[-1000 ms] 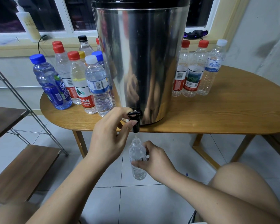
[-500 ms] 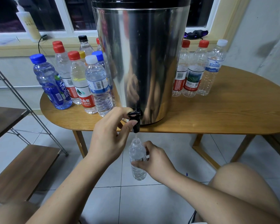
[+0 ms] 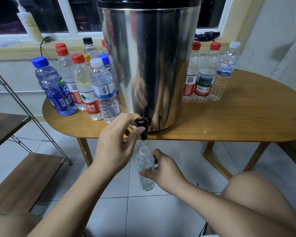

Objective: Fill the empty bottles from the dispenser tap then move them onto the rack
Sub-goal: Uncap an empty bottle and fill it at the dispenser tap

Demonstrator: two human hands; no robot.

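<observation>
A tall steel dispenser [image 3: 150, 65] stands on the wooden table [image 3: 237, 120], its black tap [image 3: 142, 124] over the front edge. My left hand [image 3: 116, 146] grips the tap lever with thumb and fingers. Below the spout my right hand [image 3: 162, 170] holds a small clear uncapped bottle [image 3: 145, 168] upright; a thin stream of water falls into its neck. Several capped bottles [image 3: 85, 86] stand left of the dispenser, and three more capped bottles [image 3: 208, 74] stand on its right.
A metal-framed rack with wooden shelves [image 3: 22, 182] stands at the left, low near the tiled floor. A pump bottle [image 3: 29, 23] sits on the windowsill. My bare knee [image 3: 256, 190] is at the lower right, near the table leg [image 3: 217, 161].
</observation>
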